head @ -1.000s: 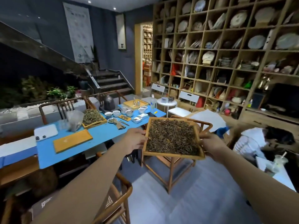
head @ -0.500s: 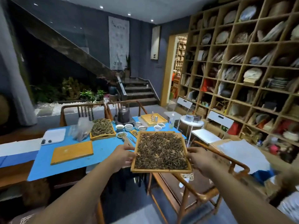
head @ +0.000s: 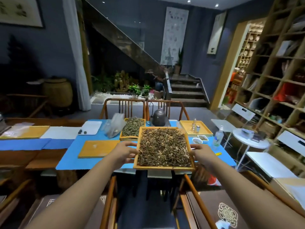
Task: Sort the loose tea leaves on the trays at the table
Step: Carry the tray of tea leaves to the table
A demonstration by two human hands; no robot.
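I hold a square wooden tray (head: 163, 167) heaped with dark brown loose tea leaves (head: 163, 147) level above the near edge of the blue-covered table (head: 71, 156). My left hand (head: 124, 152) grips its left rim and my right hand (head: 200, 152) grips its right rim. Behind it a second wooden tray (head: 123, 138) holds greener tea leaves (head: 132, 128). An empty flat wooden tray (head: 98, 148) lies left of my left hand.
A dark kettle (head: 158, 118), a wooden tray with small bottles (head: 195, 128), small dishes (head: 200, 139), a plastic bottle (head: 217, 138), a clear bag (head: 115, 126) and a white tray (head: 90, 128) stand on the table. Wooden chairs (head: 109, 195) flank me. A white round side table (head: 252, 141) and shelves (head: 277, 71) are right.
I have turned left from the shelves to face the table, carrying the tea tray with both hands. The tray now sits over the table's near edge.
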